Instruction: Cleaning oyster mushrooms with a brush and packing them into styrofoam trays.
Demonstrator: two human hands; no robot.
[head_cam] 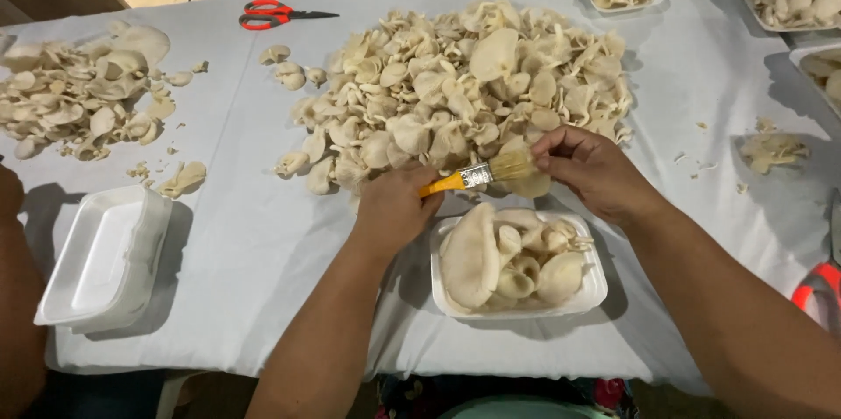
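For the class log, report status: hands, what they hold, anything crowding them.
Left hand grips brush by its yellow handle. Right hand holds a mushroom at the bristles. Filled foam tray sits beneath; big mushroom pile just beyond.

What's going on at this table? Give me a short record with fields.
Left hand: left hand holds a yellow-handled brush
Right hand: right hand holds a mushroom against the bristles
Below hands: white foam tray filled with mushrooms
Centre: big mushroom pile
Left side: smaller pile, empty foam trays
Far edge: red scissors
Surface: pale tablecloth
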